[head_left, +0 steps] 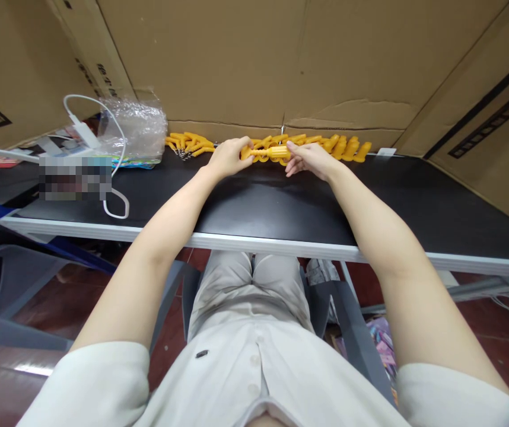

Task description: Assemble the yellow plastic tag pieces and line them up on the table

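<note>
Between my hands is a yellow plastic piece [278,152] with a thick ribbed part at the right and a thinner stem at the left. My left hand [231,155] pinches its left end between thumb and fingers. At the ribbed end, my right hand [310,159] grips with thumb and forefinger, the other fingers loosely curled below. Behind both hands runs a row of similar yellow pieces [351,148] along the cardboard, partly hidden by them. To the left lie yellow pieces [186,142] with small metal springs or chains [184,155] at their ends.
A black table [276,207] with a pale metal edge stands before me, walled by cardboard [254,65]. At the left are a clear plastic bag [136,127], a white cable [118,207] with a white plug [86,133], and a blurred patch. A small white object [387,152] lies far right.
</note>
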The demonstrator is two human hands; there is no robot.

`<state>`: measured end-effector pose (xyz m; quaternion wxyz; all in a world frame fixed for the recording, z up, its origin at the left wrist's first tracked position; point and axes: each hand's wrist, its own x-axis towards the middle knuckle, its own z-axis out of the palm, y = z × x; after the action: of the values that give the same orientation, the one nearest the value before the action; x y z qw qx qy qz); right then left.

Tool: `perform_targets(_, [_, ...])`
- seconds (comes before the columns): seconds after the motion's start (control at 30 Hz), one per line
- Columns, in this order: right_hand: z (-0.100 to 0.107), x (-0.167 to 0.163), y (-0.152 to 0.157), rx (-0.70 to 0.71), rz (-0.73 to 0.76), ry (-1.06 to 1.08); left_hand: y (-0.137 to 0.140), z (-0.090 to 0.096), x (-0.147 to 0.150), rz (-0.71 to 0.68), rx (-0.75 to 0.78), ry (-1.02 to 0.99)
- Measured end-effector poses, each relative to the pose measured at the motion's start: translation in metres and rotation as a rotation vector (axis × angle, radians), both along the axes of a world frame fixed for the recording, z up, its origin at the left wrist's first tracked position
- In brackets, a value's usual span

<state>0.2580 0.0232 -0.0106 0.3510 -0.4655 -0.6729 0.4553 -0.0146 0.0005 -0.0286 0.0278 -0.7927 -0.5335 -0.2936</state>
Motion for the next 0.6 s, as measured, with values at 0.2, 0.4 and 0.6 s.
perform_targets(0.2, [-0.006,-0.007,0.005,-0.034,-0.035,-0.032,0.004,-0.003,-0.001,0.013,0.002,0.002])
perform_targets(0.4, [0.004,-0.006,-0.005,-0.167,-0.036,-0.072,0.007,-0.004,-0.003,0.046,-0.03,-0.004])
perform_targets(0.6, [0.005,-0.001,-0.006,-0.049,0.002,0.032,0.008,-0.005,-0.004,0.045,-0.042,-0.021])
